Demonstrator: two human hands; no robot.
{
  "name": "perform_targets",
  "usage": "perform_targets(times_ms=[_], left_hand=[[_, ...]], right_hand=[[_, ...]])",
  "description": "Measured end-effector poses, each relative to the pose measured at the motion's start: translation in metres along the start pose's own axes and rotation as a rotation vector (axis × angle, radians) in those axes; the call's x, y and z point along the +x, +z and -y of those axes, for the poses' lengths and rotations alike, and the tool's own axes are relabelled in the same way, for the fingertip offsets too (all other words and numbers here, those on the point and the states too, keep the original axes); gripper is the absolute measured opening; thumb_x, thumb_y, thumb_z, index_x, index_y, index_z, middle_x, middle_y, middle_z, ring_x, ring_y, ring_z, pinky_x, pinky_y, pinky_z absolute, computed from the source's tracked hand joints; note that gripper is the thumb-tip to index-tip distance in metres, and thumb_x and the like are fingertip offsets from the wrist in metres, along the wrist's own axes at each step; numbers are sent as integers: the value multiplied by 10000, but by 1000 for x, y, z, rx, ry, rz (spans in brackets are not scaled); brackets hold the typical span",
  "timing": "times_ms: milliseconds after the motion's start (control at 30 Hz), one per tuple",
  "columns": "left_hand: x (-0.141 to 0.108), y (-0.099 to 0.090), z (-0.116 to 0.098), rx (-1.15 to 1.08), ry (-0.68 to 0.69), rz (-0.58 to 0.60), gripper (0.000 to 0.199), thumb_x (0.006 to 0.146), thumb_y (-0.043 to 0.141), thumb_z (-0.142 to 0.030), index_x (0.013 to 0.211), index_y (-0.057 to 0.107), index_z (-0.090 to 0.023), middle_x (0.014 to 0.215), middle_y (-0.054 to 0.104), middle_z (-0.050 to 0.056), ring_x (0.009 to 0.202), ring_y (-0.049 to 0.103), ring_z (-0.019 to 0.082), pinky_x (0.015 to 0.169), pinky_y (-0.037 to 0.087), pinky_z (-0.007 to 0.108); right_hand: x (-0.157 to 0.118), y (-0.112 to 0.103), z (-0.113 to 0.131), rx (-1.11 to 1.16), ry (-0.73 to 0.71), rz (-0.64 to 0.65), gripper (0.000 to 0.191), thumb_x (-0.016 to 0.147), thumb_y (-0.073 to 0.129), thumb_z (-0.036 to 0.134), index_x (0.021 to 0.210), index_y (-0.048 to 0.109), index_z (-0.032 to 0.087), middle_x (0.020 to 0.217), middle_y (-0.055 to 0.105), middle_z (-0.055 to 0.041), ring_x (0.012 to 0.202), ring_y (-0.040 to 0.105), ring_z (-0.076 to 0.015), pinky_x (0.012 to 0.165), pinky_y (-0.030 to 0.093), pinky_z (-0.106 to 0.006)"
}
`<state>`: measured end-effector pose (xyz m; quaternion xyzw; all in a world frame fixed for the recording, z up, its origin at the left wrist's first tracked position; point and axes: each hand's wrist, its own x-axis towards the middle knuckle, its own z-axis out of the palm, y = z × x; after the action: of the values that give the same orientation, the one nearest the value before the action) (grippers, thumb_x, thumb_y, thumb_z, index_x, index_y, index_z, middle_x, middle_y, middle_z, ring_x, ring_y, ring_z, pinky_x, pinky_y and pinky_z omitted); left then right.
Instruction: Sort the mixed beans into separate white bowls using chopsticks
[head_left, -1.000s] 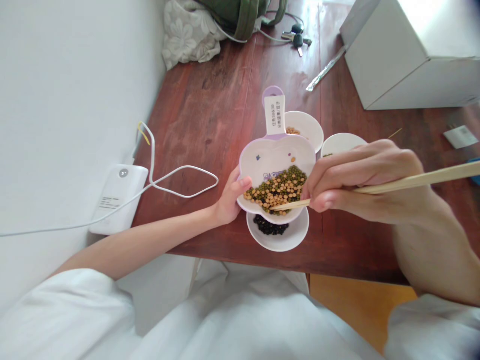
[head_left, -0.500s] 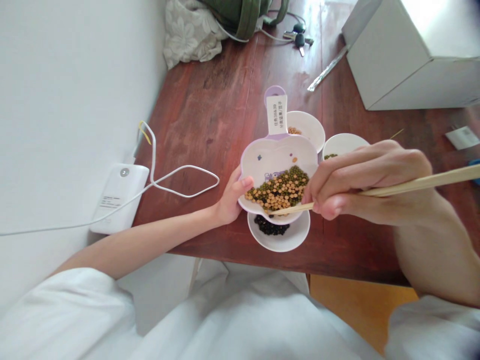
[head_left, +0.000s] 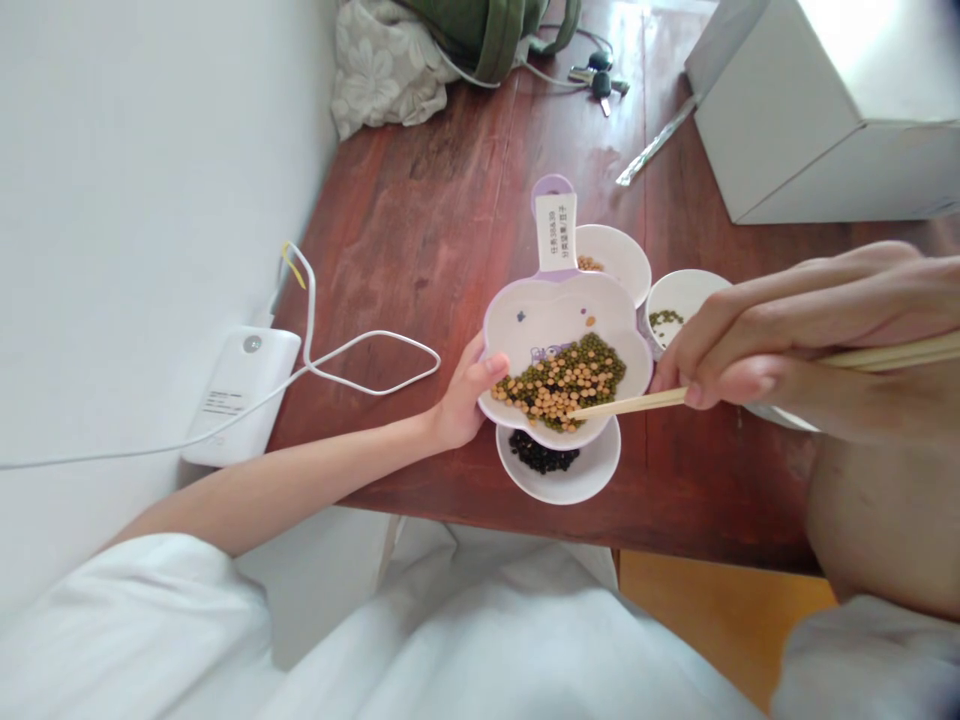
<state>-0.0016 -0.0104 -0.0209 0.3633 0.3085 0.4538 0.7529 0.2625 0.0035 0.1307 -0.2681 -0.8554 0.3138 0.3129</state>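
My left hand (head_left: pixel 469 392) grips the left edge of a white, purple-rimmed dish (head_left: pixel 555 300) with a labelled handle. Green, tan and a few dark beans (head_left: pixel 570 385) lie mixed in its lower half. My right hand (head_left: pixel 795 325) is closed around wooden chopsticks (head_left: pixel 637 402), whose tips touch the beans near the dish's lower edge. Below the dish, partly covered by it, is a white bowl (head_left: pixel 592 480) of black beans (head_left: pixel 541 455). Behind it stands a bowl (head_left: pixel 622 260) with tan beans, and at its right a bowl (head_left: pixel 690 290) with green beans.
A white power bank (head_left: pixel 251 390) with a looping cable (head_left: pixel 375 337) lies at the left by the wall. A large white box (head_left: pixel 817 130) stands at the back right. Keys (head_left: pixel 601 85), a green bag (head_left: pixel 480 35) and a foil strip (head_left: pixel 656 143) are at the back.
My right hand has moved right and slightly up with the chopsticks, uncovering more of the green-bean bowl. The chopstick tips have shifted a little right and up. My left hand and the dish barely moved.
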Motion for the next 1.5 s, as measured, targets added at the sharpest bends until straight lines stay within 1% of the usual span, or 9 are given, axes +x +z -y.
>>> perform_targets(times_ms=[133,300,400,533,633,1033,1233,1367,1500], left_hand=[[1,-2,5,-31,50,9,798,821,792,-675,1483,666,-248,1275,827,118,1323,729,441,1099,603,598],[2,-2,6,-52,63,30,757,840,792,-657,1460,669,-238,1261,825,125,1305,732,425,1092,596,577],[2,-2,6,-46,49,36,765,835,792,-664,1460,665,-243,1247,823,123,1284,739,422,1079,599,581],[2,-2,7,7,75,21,741,835,754,-701,1414,692,-243,1277,816,126,1373,689,452,1124,570,596],[2,-3,7,34,63,11,730,841,737,-712,1391,708,-232,1269,817,130,1415,660,472,1147,555,612],[3,-3,7,19,60,12,757,812,759,-711,1429,711,-276,1307,816,112,1396,685,459,1155,562,610],[3,-2,7,-7,47,22,760,824,755,-705,1443,695,-268,1272,823,113,1307,731,441,1095,591,603],[2,-1,7,-8,97,21,723,850,754,-672,1433,694,-249,1296,818,109,1356,709,430,1153,559,582],[2,-1,8,-32,90,30,680,867,753,-642,1417,700,-245,1286,821,112,1355,706,433,1155,556,584]], right_hand=[[2,7,-4,45,-4,21,228,1035,756,198,808,740,192,750,780,-16,711,765,-132,625,557,-251],[2,13,-5,-16,51,88,321,1072,728,285,767,701,188,779,792,-35,683,713,-114,597,459,-280],[1,13,-5,-63,51,88,319,1068,732,258,759,713,184,780,795,-34,668,692,-104,595,429,-286],[2,14,-9,-37,61,104,308,1069,737,272,776,752,178,768,792,-33,657,673,-102,598,408,-297],[3,16,-13,1,57,119,315,1072,736,280,781,770,165,771,796,-41,665,680,-100,600,411,-289],[5,16,-17,156,62,102,343,1065,739,280,745,744,157,743,784,-44,646,689,-106,564,435,-262],[8,16,-15,156,101,96,327,1055,747,287,744,770,186,752,805,-33,633,708,-132,551,482,-283],[7,18,-16,155,113,82,337,1061,742,309,752,783,178,748,807,-35,623,712,-132,552,491,-280],[7,18,-17,156,121,83,339,1057,749,305,745,780,177,751,807,-37,621,713,-133,555,505,-277]])
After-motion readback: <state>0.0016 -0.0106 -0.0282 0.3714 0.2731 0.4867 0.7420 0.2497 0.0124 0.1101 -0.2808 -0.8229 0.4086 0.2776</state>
